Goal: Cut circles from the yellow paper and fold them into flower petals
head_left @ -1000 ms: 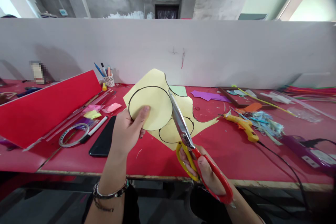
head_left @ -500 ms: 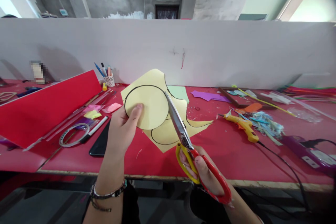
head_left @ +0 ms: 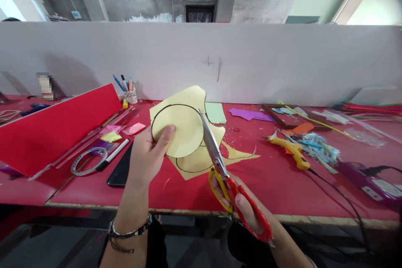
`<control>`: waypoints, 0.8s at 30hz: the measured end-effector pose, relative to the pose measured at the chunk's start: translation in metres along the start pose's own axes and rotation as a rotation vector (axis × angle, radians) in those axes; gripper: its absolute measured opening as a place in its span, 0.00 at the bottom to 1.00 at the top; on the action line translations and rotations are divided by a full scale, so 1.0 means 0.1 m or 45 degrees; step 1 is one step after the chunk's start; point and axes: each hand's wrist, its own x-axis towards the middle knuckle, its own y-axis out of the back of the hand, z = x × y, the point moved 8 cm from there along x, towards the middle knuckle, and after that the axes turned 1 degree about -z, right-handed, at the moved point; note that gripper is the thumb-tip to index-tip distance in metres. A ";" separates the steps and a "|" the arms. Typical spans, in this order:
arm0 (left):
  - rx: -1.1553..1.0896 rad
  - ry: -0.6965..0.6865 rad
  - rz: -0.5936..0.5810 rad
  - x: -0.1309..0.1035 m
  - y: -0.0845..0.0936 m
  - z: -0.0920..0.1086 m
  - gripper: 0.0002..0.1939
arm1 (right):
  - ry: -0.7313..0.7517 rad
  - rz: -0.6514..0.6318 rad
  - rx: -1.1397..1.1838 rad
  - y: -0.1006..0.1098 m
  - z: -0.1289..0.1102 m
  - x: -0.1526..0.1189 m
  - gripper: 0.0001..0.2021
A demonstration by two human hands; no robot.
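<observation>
My left hand (head_left: 149, 150) pinches a pale yellow sheet of paper (head_left: 185, 130), its thumb lying on a round area outlined in black. The lower edge of that circle is cut free, and the sheet spreads behind it with more black outlines. My right hand (head_left: 243, 203) is wrapped around scissors (head_left: 216, 150) with one yellow and one red handle loop. The blades point up and away along the circle's right edge, nearly together, with the paper at their tips. A curled sliver hangs at the sheet's right end.
Left of my hands lie a black phone (head_left: 121, 167), a marker (head_left: 113, 155), a tape ring (head_left: 89, 161) and a red board (head_left: 63, 130). A pen cup (head_left: 130, 95) stands behind. To the right are a yellow glue gun (head_left: 289, 148), its cable and a purple device (head_left: 370, 184).
The yellow paper has shifted slightly right and turned a little in my left hand. The scissor blades have come closer together along the circle's right edge.
</observation>
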 end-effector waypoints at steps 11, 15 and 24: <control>-0.187 0.066 -0.066 0.00 -0.07 -0.08 0.14 | -0.013 -0.011 0.045 -0.03 -0.01 0.04 0.21; -0.226 0.104 -0.061 -0.01 -0.10 -0.11 0.14 | -0.041 0.026 0.044 -0.02 0.01 0.06 0.24; -0.310 0.121 -0.058 0.00 -0.16 -0.13 0.15 | -0.045 0.017 0.181 -0.07 0.05 0.06 0.24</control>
